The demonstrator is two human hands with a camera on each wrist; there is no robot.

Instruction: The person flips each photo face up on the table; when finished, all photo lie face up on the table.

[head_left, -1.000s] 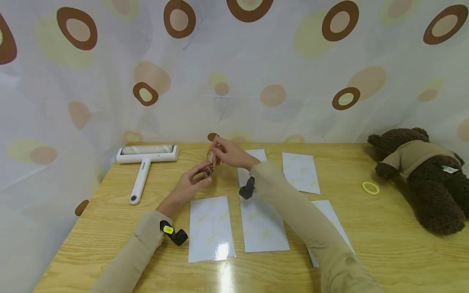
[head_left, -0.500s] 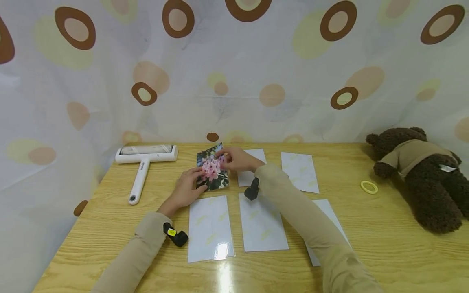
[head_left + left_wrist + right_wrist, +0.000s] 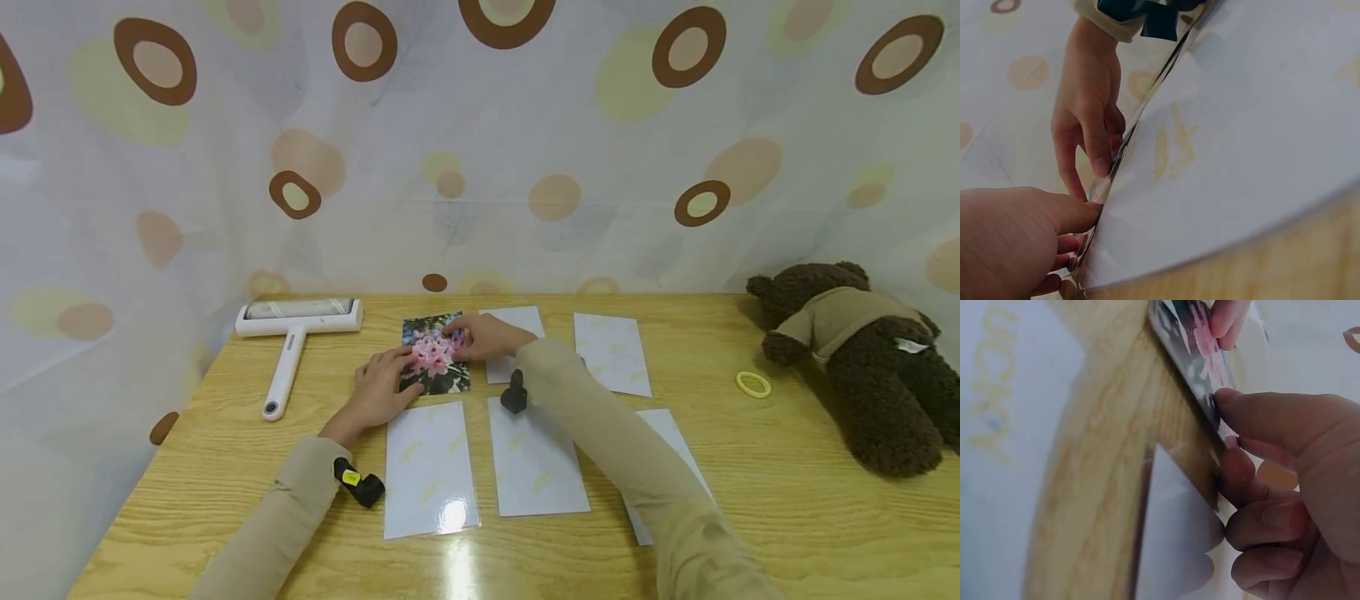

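A photo card of pink flowers (image 3: 435,357) lies picture side up at the back left of the group of cards. My left hand (image 3: 380,390) rests on its left side, fingers over the picture and thumb by the lower left corner. At the photo's right edge, my right hand (image 3: 491,336) pinches it between thumb and index finger, as the right wrist view shows. Just nearer lies a white card with yellow marks (image 3: 430,467), which fills much of the left wrist view. A second white card (image 3: 501,372) sits partly hidden beneath my right wrist.
More white cards (image 3: 613,354) lie to the right, some partly under the right sleeve. A white lint roller (image 3: 294,333) stands at the back left. On the right are a yellow ring (image 3: 753,385) and a brown teddy bear (image 3: 862,358). A patterned curtain (image 3: 480,167) hangs behind the table.
The photo was held nearly on edge between both hands. It tipped back, its picture came into view, and it is now down on the table. My right hand moved slightly right and down.
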